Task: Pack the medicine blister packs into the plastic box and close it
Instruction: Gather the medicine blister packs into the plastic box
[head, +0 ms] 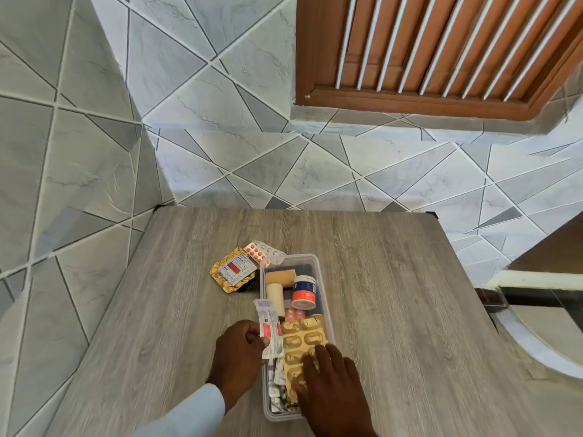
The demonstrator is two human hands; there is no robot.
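Left grip (243,345): pinching white-and-red sachet strip (269,329) at box rim.
Right grip (328,373): spread flat on gold blister pack (303,339).
Plastic box (318,279): clear, rectangular, open.
Counter (394,294): woodgrain, bare rightward.

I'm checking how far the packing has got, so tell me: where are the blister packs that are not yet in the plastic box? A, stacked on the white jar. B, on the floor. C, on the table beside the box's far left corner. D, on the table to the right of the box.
C: a gold foil pack and a pink-pill blister pack lie on the table by the far left corner of the plastic box.
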